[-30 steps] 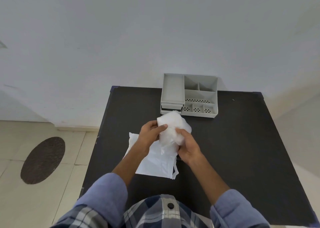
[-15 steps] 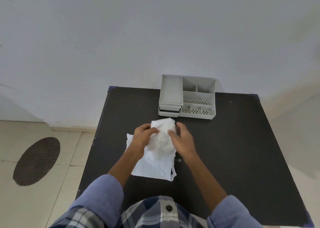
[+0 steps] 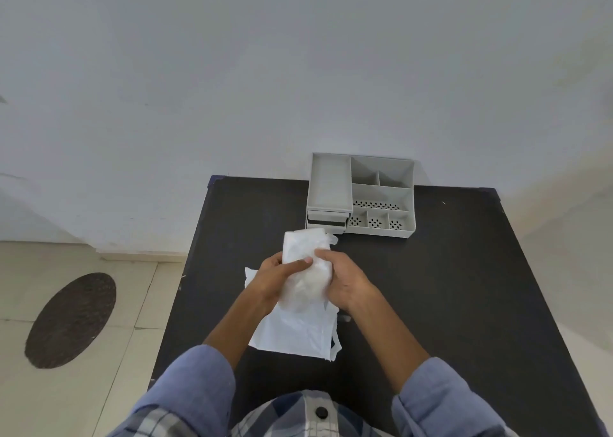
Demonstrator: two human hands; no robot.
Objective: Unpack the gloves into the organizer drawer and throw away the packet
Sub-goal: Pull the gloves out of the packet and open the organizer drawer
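A bundle of thin clear gloves (image 3: pixel 306 270) is held above the black table (image 3: pixel 447 304) between both hands. My left hand (image 3: pixel 273 279) grips its left side, thumb across the front. My right hand (image 3: pixel 348 279) grips its right side. Under the hands a flat white packet (image 3: pixel 295 333) lies on the table, partly hidden by them. A grey organizer (image 3: pixel 361 194) stands at the table's far edge against the wall, with a small drawer (image 3: pixel 326 221) at its front left, just beyond the top of the bundle. How far the drawer is pulled out is unclear.
The organizer has several empty compartments. A white wall rises behind the table. Tiled floor with a dark oval mat (image 3: pixel 71 320) lies to the left. The table's left edge (image 3: pixel 179 290) runs close to my left arm.
The glove bundle has been pressed from a loose ball into a longer folded shape, and both hands have shifted their hold along its sides. The packet has stayed on the table.
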